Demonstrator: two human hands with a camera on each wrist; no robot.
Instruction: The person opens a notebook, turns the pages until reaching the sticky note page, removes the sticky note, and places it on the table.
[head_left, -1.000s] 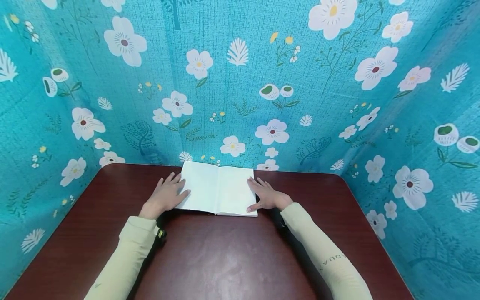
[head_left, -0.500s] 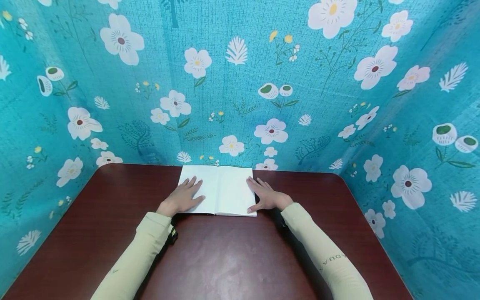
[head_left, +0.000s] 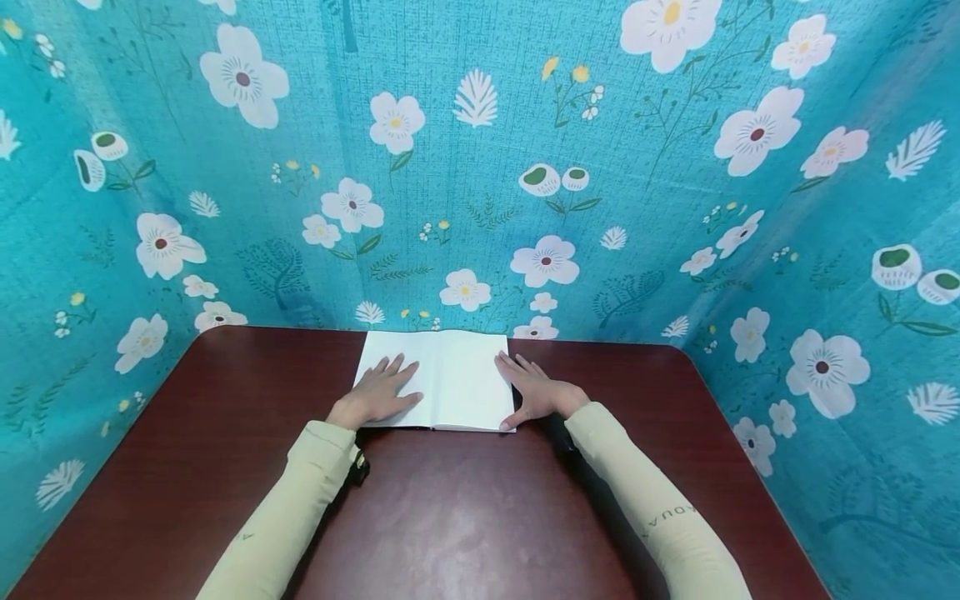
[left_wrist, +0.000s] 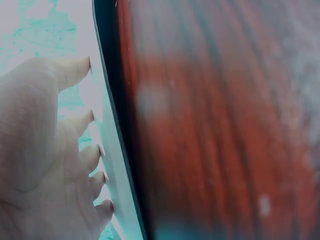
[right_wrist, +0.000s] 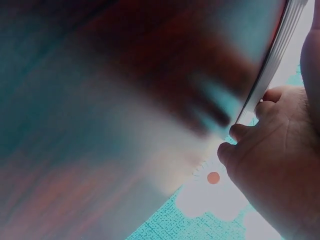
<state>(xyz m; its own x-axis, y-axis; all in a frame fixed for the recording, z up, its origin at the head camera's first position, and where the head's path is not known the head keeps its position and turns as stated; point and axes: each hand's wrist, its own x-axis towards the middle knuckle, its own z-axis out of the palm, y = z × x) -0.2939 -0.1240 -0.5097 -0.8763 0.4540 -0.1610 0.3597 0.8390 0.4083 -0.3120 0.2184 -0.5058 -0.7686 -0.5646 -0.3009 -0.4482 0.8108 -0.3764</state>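
Observation:
An open white book [head_left: 450, 375] with blank pages lies at the far edge of a dark red-brown table [head_left: 450, 517]. My left hand [head_left: 382, 390] lies flat on the left page, fingers spread and straight. My right hand [head_left: 534, 392] rests at the book's right edge, fingers straight, thumb at the near right corner. In the left wrist view the left fingers [left_wrist: 75, 150] press on the book's edge [left_wrist: 117, 165]. The right wrist view shows the right fingers [right_wrist: 250, 140] against the stacked page edges [right_wrist: 272, 70].
A teal cloth with white flowers [head_left: 480, 167] walls the table at the back and both sides. The book sits close against the back cloth. Pale yellow-green sleeves [head_left: 285, 517] cover both forearms. The table's rounded far corners [head_left: 675, 354] show.
My left hand slid rightwards from the book's left edge onto the left page. The right hand stayed at the right edge.

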